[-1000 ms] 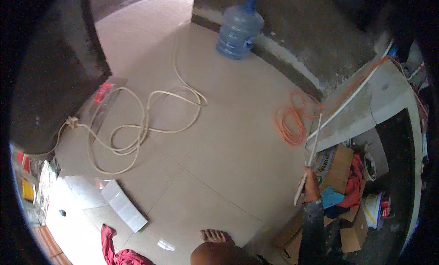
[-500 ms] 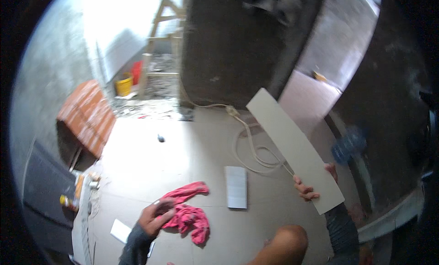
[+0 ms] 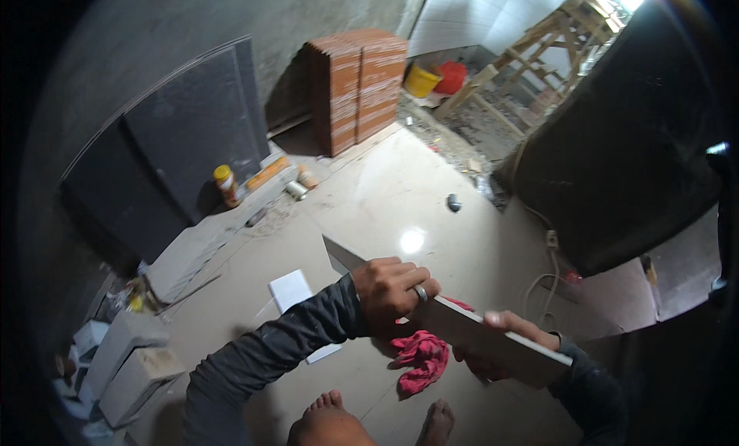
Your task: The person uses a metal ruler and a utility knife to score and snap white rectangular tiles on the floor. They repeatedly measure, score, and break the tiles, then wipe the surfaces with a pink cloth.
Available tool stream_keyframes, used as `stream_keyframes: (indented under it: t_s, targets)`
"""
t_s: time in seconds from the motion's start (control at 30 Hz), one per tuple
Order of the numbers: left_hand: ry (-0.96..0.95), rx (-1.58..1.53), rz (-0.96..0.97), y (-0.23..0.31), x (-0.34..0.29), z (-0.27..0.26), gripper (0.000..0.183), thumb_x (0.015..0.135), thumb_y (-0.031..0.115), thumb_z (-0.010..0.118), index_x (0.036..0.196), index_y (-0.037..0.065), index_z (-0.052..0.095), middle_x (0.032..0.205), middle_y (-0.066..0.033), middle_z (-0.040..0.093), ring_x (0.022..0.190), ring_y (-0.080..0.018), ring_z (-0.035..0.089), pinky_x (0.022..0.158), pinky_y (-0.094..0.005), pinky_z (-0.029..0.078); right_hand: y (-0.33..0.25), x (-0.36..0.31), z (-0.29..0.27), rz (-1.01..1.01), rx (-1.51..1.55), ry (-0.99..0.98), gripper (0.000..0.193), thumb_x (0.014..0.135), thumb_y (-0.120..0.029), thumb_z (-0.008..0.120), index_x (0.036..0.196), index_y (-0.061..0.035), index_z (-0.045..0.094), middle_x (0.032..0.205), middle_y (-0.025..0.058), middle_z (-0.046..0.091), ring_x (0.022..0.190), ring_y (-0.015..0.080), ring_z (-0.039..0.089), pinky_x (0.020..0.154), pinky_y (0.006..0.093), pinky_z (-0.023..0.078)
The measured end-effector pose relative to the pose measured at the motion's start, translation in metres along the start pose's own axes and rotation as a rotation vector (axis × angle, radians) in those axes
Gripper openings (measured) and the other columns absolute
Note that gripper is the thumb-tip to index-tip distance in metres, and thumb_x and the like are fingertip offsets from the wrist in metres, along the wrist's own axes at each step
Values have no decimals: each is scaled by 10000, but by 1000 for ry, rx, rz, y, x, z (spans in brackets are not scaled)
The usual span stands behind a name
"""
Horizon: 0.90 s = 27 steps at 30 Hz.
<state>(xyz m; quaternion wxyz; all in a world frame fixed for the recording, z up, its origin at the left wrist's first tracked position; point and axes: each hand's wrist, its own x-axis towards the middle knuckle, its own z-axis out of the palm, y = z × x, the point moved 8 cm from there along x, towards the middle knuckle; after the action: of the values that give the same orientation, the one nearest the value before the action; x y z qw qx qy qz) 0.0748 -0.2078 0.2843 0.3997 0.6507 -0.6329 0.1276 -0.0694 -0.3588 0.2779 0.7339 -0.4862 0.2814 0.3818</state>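
Observation:
A long, pale tile strip [image 3: 453, 320] is held on edge between my two hands, slanting from upper left to lower right over the floor. My left hand [image 3: 391, 293], with a ring on one finger, is closed over its upper edge near the middle. Toward the lower right end my right hand [image 3: 535, 333] grips it, thumb on top and fingers beneath. Below the strip a crumpled pink cloth [image 3: 423, 363] lies on the floor, partly hidden. A white tile piece [image 3: 291, 290] rests beside my left forearm, which covers part of the floor.
Dark panels [image 3: 192, 122] and stacked reddish-brown tiles [image 3: 362, 92] lean at the left wall. A yellow-capped bottle [image 3: 225, 186] stands there. Grey blocks [image 3: 135, 384] sit lower left. Farther off are a yellow bucket [image 3: 422, 80], a wooden ladder [image 3: 531, 61] and a cable [image 3: 531, 292].
My view has swung to the left. My left hand has left the pink cloth and taken hold of the tile strip. The strip, still in my right hand, has been turned onto its edge.

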Motion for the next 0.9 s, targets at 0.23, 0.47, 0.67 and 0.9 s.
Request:
stream_keyframes:
  t_s: [0.23, 0.47, 0.67, 0.9]
  targets:
    - [300, -339, -779, -33, -87, -18, 818, 631, 341, 993, 1244, 7, 567, 1075, -108, 652, 974, -225, 671, 883, -364, 564, -52, 74, -5, -363, 62, -190, 897, 1019, -755, 336, 1106, 57, 708, 650, 78, 642, 464, 135, 530, 402, 243, 406]
    - [640, -454, -1381, -33, -188, -4, 689, 755, 365, 947, 1209, -19, 599, 1039, -59, 690, 937, -159, 646, 910, -339, 548, 54, 150, 46, -487, -277, -119, 417, 972, -350, 737, 1204, -4, 710, 959, 59, 734, 701, 106, 611, 601, 249, 471]
    - [1027, -498, -1394, -11, -310, 48, 483, 819, 190, 938, 1148, -28, 661, 1082, -94, 739, 957, -171, 692, 861, -336, 576, 157, 189, 83, -839, -775, 82, 509, 924, -340, 805, 1234, -1, 587, 920, 218, 757, 795, 382, 757, 683, 447, 580]
    - [891, -101, -1904, 0, -450, 119, 1098, 919, 359, 824, 1602, -161, 141, 1576, -335, 418, 1468, -382, 432, 1216, -394, 349, 223, 242, 73, -519, -1218, 287, 822, 753, -634, 851, 1144, 5, 513, 960, 257, 716, 822, 448, 740, 715, 532, 585]
